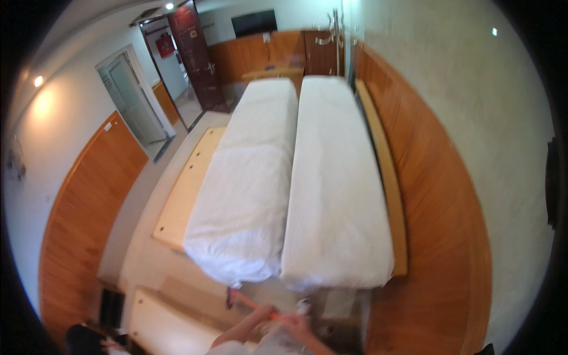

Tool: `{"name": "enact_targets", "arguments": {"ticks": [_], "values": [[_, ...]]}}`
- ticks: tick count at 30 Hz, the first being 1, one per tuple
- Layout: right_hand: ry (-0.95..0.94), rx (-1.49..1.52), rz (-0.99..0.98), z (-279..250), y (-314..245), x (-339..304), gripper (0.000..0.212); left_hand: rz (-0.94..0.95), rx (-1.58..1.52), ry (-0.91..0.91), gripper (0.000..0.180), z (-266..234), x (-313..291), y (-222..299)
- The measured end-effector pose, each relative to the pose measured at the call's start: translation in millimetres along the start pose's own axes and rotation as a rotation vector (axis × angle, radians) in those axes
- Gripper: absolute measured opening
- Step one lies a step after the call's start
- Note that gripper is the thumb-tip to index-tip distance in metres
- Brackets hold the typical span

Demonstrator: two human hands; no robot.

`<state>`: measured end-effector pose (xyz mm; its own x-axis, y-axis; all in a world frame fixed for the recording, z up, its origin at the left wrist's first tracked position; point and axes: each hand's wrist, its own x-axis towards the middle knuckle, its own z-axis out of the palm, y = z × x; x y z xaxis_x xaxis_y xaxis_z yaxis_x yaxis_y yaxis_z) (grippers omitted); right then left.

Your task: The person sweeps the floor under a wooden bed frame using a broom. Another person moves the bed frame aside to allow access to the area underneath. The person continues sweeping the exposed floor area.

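Near the lower edge, my left hand [260, 316] is closed round an orange-red stick-like handle [245, 300]. My right hand [294, 324] grips the same handle farther to the right. A small dark piece [229, 298] shows at the handle's far left end; blur keeps me from telling what kind of tool it is. Just beyond my hands stand two long mattress-like blocks side by side. The left block [242, 183] and the right block [334, 183] are both covered in white cloth. A small white object [303, 306], too blurred to name, lies on the floor by my right hand.
A pale wooden board [189, 183] lies left of the blocks; another [171, 322] is at lower left. A long board [384, 177] leans along the right wall's wood panelling [438, 177]. Dark red door [198, 59] stands open at the back, near a wall television [254, 23].
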<state>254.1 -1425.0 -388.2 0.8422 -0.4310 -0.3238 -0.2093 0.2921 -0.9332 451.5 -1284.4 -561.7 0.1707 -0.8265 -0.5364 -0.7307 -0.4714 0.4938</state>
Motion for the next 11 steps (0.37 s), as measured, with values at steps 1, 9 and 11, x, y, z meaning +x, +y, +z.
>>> {"name": "enact_targets", "arguments": {"ticks": [1,9,11], "values": [[-0.068,-0.111,-0.060,6.4,-51.6,6.2,0.015,0.063,0.008,0.084,0.026,-18.6,-9.9,1.5],[-0.689,-0.545,-0.258,70.2,-60.9,68.9,0.019,-0.132,-0.369,0.399,0.026,-6.1,-50.4,-33.8],[-0.755,-0.617,-0.338,75.0,-53.1,82.9,0.021,-0.318,-0.411,0.485,0.032,-17.0,-55.5,-17.5]]}}
